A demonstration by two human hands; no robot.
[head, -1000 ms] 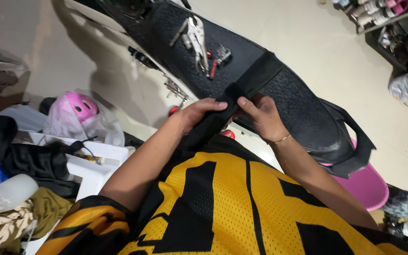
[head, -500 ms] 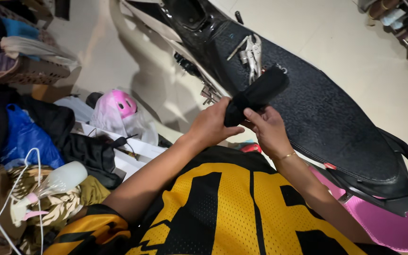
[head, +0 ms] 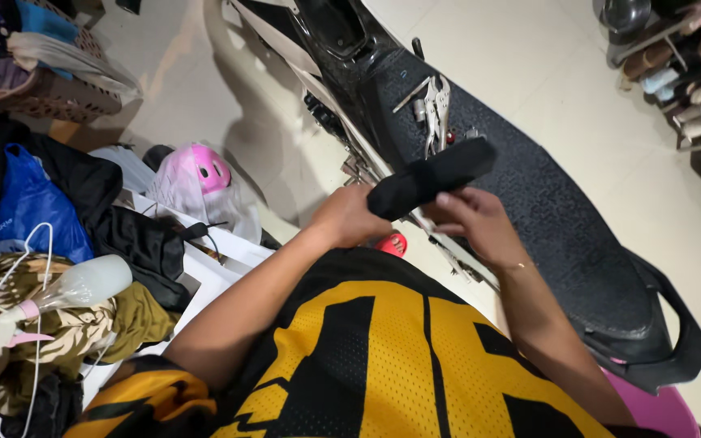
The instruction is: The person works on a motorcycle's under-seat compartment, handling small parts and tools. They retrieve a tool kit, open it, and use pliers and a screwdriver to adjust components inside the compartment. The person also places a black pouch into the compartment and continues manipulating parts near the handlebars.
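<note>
One black strap (head: pixel 432 180), two hands, one pink helmet (head: pixel 204 168), one scooter seat (head: pixel 561 219).

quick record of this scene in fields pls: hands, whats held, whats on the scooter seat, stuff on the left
left hand: left hand grips the near end of the black folded cloth
right hand: right hand holds the cloth from below, fingers curled on it
cloth: lifted above the scooter seat, tilted up to the right
on the seat: locking pliers and small metal tools
left side: pink helmet in a clear bag, blue bag, spray bottle, woven basket
right side: shoe rack
</note>
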